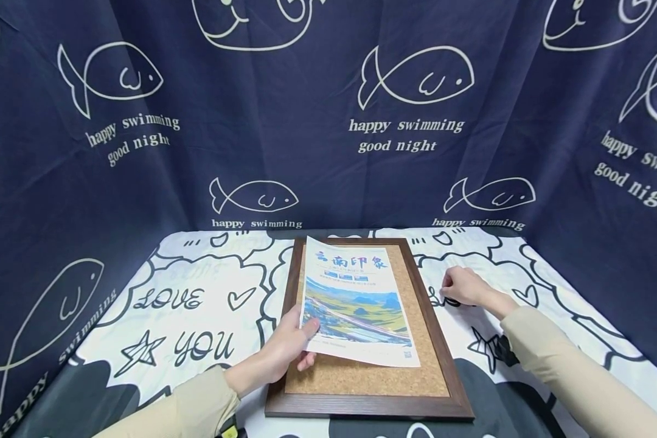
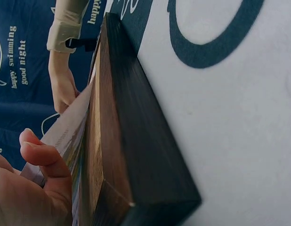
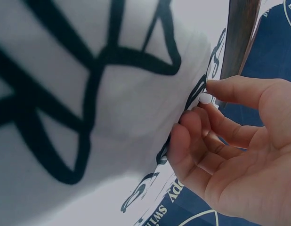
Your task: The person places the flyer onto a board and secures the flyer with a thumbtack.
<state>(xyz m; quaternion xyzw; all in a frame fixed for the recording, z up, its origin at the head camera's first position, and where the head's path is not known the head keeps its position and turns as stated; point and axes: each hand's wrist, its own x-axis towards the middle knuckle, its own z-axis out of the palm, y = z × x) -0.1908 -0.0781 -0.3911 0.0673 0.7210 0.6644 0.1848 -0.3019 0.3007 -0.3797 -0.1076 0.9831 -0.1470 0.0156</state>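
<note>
My left hand [image 1: 290, 340] holds a printed poster [image 1: 361, 304] by its lower left edge, thumb on the printed face. The sheet shows a coloured landscape with large characters above, and lies slanted over a cork board [image 1: 367, 380] with a brown wooden frame. In the left wrist view the sheet's near edge rises off the board beside my thumb. To the right of the board, my right hand [image 1: 465, 286] is down at the tablecloth. The right wrist view shows its thumb and forefinger pinching a small white round-ended object [image 3: 205, 98]; its far part is hidden.
A white cloth [image 1: 197, 328] with black lettering and drawings covers the table under the board. Behind and at both sides hangs a dark blue curtain [image 1: 317, 140] with white fish drawings. The board's thick frame edge [image 2: 150, 141] stands up from the cloth.
</note>
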